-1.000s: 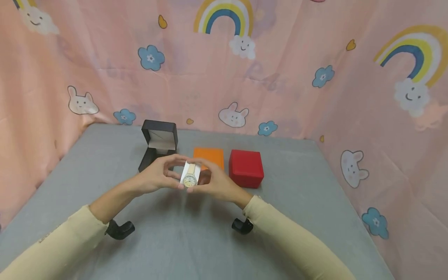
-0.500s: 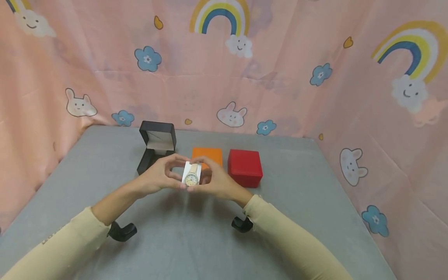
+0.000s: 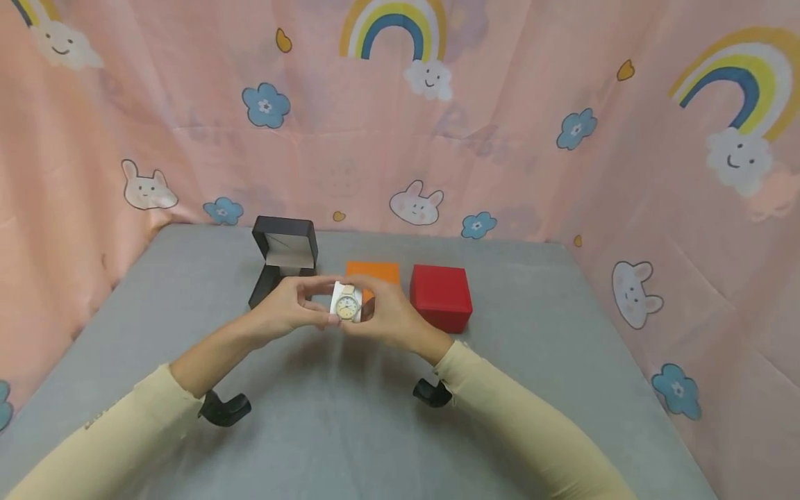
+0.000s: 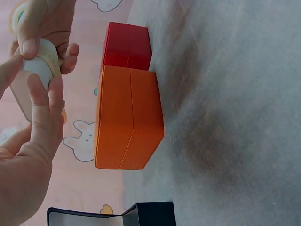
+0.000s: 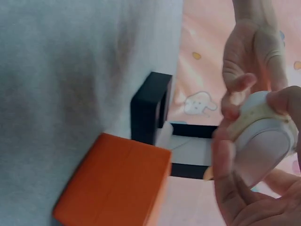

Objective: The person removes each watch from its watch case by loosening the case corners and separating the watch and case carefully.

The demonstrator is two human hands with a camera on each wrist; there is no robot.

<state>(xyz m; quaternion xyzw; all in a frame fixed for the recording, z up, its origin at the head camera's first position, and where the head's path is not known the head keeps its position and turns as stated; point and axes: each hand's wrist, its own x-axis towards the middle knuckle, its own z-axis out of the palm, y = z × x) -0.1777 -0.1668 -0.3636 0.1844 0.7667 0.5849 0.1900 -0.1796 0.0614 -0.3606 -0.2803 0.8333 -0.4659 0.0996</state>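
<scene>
Between my two hands, above the table, is a wristwatch with a round pale dial and a cream strap, wrapped around a white cushion. My left hand grips the left side, thumb at the lower edge and fingers on top. From the other side my right hand pinches it in the same way. The dial faces the head camera. In the left wrist view the cream strap runs around the cushion, with fingertips of both hands on it. Behind my left hand stands a black watch box, lid raised.
Just behind the hands sits an orange box, partly hidden by the right hand. To its right is a closed red box. A grey cloth covers the table, and a pink printed curtain hangs behind it.
Both hands have shifted slightly up and to the right in the head view with the watch. The watch has tilted so its dial faces the camera more squarely. The boxes stay put.
</scene>
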